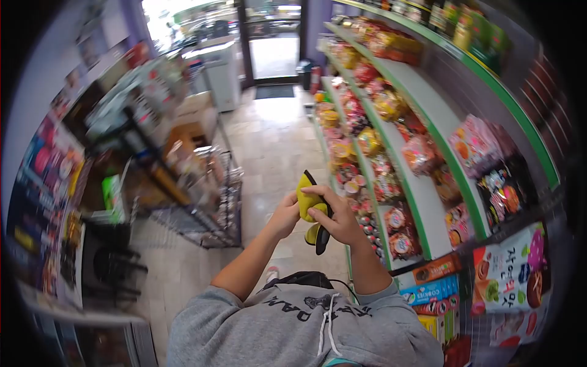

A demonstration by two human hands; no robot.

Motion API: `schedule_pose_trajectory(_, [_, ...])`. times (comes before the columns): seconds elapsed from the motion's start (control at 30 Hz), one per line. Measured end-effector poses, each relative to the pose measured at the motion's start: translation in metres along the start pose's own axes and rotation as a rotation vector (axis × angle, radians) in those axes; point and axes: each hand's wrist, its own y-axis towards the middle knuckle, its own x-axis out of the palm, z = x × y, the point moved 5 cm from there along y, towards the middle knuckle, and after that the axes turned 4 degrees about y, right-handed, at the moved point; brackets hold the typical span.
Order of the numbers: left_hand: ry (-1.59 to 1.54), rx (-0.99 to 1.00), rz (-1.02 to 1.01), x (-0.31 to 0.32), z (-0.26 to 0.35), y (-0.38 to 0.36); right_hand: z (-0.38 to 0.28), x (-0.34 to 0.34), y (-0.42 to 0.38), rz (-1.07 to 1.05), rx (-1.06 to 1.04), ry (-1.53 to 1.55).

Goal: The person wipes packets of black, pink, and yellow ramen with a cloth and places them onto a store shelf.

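Observation:
In front of my chest, over the aisle floor, a soft-looking yellow and black item (308, 207) is held between both hands. It seems folded; its black edge sticks up at the top and a yellow and black end hangs below. My right hand (340, 219) grips it from the right, fingers over the top and thumb across its front. From the left, my left hand (285, 216) closes on its side, with its fingertips partly hidden behind it. I cannot make out exactly what the item is.
Green-edged shelves (422, 235) of packaged snacks line the right side. A dark wire rack (229, 211) with goods and a cardboard box (189, 119) stands at left. Beyond the tiled aisle (263, 144) are a white chest (220, 70), a dark mat (274, 92) and the doorway.

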Motion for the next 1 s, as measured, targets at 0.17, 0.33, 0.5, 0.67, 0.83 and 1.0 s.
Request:
schedule_pose_trajectory(0.17, [-0.345, 0.218, 0.233, -0.070, 0.062, -0.140, -0.027, 0.125, 0.014, -0.305, -0.166, 0.158])
schedule_pose_trajectory(0.33, [-0.015, 0.410, 0.593, -0.156, 0.108, -0.292, -0.055, 0.294, 0.016, -0.577, -0.165, 0.384])
schedule_pose_trajectory(0.5, [0.294, 0.475, 0.995, -0.247, 0.161, -0.470, -0.103, 0.475, 0.015, -0.690, -0.414, 0.316])
schedule_pose_trajectory(0.67, [0.206, 0.613, 1.187, -0.287, 0.198, -0.603, -0.142, 0.622, 0.005, -0.973, -0.193, 0.560])
schedule_pose_trajectory(0.83, [0.043, 0.848, 1.364, -0.333, 0.203, -0.699, -0.137, 0.740, -0.007, -1.444, -0.078, 0.307])
schedule_pose_trajectory(1.0, [-0.123, 0.781, 1.525, -0.396, 0.204, -0.757, -0.139, 0.826, 0.012, -1.714, 0.147, 1.048])
